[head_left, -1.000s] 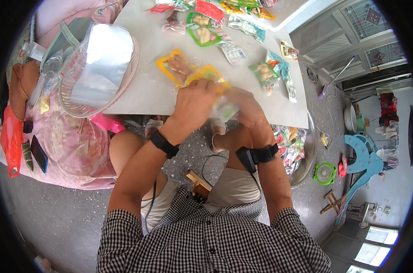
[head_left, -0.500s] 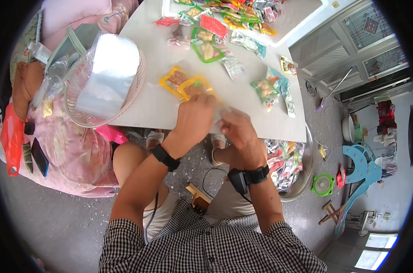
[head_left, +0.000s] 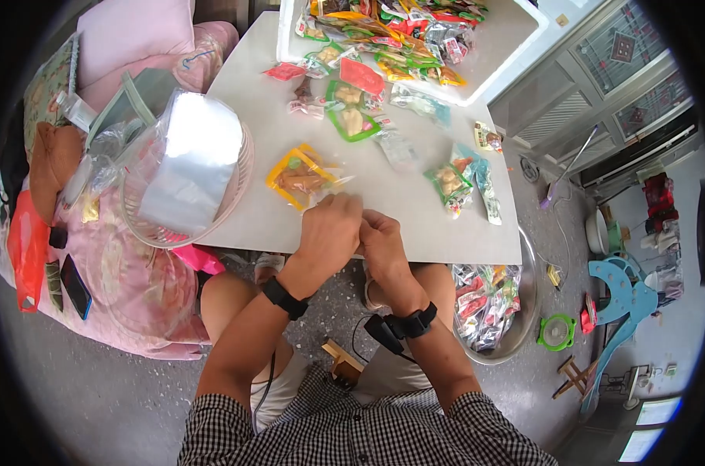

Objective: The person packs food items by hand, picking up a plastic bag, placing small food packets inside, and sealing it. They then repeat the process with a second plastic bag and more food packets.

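My left hand (head_left: 333,229) is closed, its fingers curled together over the near part of the table. Right beside it, my right hand (head_left: 382,245) is pinched, its fingertips meeting those of the left. Whatever lies between the fingers is hidden; a bit of clear plastic (head_left: 342,181) shows just beyond the left knuckles. Past that lies a yellow-edged snack packet (head_left: 300,179) with brown food inside, apparently on top of another one. Farther off are green-edged packets (head_left: 354,124) and a red packet (head_left: 361,77).
A pink basket (head_left: 245,167) holding a stack of clear plastic bags (head_left: 189,167) is at the left. At the back stands a white foam box (head_left: 488,92) full of packets. A metal basin (head_left: 533,311) of packets sits below the table's right side. More packets (head_left: 449,182) lie at right.
My right hand has moved left, against the left hand, and its fingers have closed. The two yellow-edged packets, earlier side by side, now overlap more. The view has tilted up slightly.
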A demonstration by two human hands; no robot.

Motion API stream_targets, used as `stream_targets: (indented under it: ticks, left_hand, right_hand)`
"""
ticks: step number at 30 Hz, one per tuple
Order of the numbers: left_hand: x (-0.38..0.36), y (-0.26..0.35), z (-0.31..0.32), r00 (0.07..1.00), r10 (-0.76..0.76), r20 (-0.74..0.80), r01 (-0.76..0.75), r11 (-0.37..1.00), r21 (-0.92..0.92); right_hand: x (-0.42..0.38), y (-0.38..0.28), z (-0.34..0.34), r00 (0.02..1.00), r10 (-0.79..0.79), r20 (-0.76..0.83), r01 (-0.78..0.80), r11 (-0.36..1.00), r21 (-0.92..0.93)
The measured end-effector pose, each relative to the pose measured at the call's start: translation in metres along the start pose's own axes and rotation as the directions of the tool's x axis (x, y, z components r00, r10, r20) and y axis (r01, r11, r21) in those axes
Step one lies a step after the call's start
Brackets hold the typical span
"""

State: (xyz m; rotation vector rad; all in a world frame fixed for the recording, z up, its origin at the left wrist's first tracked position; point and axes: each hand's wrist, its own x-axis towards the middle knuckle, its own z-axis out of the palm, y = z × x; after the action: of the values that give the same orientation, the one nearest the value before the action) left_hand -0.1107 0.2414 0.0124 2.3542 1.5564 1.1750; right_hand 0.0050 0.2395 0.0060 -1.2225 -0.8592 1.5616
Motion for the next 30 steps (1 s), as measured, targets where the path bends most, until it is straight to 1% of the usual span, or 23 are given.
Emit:
stream_targets:
  ticks: [2,3,6,7,10,13,16,18,20,22,24,26,27,29,30]
  left_hand:
    - [0.0,0.0,0.001,1.0,-0.006,0.002,0.006,1.0,0.011]
    - [0.0,0.0,0.001,1.0,-0.008,0.001,0.008,1.0,0.016]
    - [0.0,-0.002,0.002,1.0,-0.006,-0.026,0.007,1.0,0.017]
    - [0.001,-0.002,0.002,0.999,-0.015,-0.029,0.015,1.0,0.006]
    - [0.0,-0.001,0.001,0.999,-0.041,-0.016,0.041,0.999,-0.017]
    - [-0.001,-0.002,-0.001,0.999,-0.049,0.023,0.049,0.999,-0.007]
    - [-0.003,-0.001,0.002,0.998,-0.038,0.049,0.037,0.999,0.02]
    - [-0.003,0.001,0.003,0.998,-0.019,0.057,0.016,0.998,0.059]
    - [-0.004,0.002,0.006,0.994,-0.028,0.103,0.021,0.997,0.069]
    - [-0.004,0.001,0.008,0.991,-0.031,0.127,0.02,0.996,0.087]
    - [-0.005,0.0,0.011,0.989,-0.037,0.142,0.026,0.997,0.079]
    - [-0.004,-0.001,0.012,0.986,-0.053,0.157,0.041,0.996,0.079]
    - [-0.003,-0.002,0.011,0.987,-0.055,0.152,0.047,0.997,0.054]
    - [-0.001,-0.002,0.01,0.988,-0.06,0.14,0.059,0.998,0.007]
    - [0.0,-0.002,0.011,0.989,-0.056,0.134,0.057,0.998,-0.002]
  right_hand:
    - [0.009,0.006,0.0,0.999,-0.008,0.036,0.01,0.998,-0.064]
    - [0.014,0.007,0.003,0.998,-0.054,0.04,0.057,0.996,-0.074]
    - [0.028,0.008,0.006,0.997,-0.074,0.003,0.074,0.994,-0.086]
    - [0.029,0.007,0.009,0.993,-0.118,-0.021,0.116,0.99,-0.086]
    - [0.019,-0.008,0.002,0.999,-0.017,0.04,0.027,0.97,-0.24]
    - [0.002,-0.043,-0.013,0.984,0.074,0.16,-0.003,0.914,-0.406]
    - [0.013,-0.075,-0.042,0.982,0.122,0.142,-0.042,0.884,-0.466]
    - [0.037,-0.104,-0.061,0.998,0.044,0.043,-0.019,0.879,-0.477]
    - [0.075,-0.129,-0.084,0.996,-0.076,0.042,0.087,0.905,-0.416]
    - [0.115,-0.15,-0.101,0.98,-0.2,0.01,0.182,0.867,-0.464]
    - [0.164,-0.163,-0.115,0.977,-0.209,0.047,0.205,0.846,-0.493]
    - [0.208,-0.163,-0.12,0.973,-0.205,0.107,0.231,0.851,-0.471]
    - [0.227,-0.159,-0.118,0.969,-0.199,0.149,0.245,0.865,-0.438]
    - [0.258,-0.154,-0.105,0.977,-0.138,0.162,0.177,0.951,-0.252]
    - [0.271,-0.151,-0.096,0.987,-0.075,0.14,0.089,0.992,-0.092]
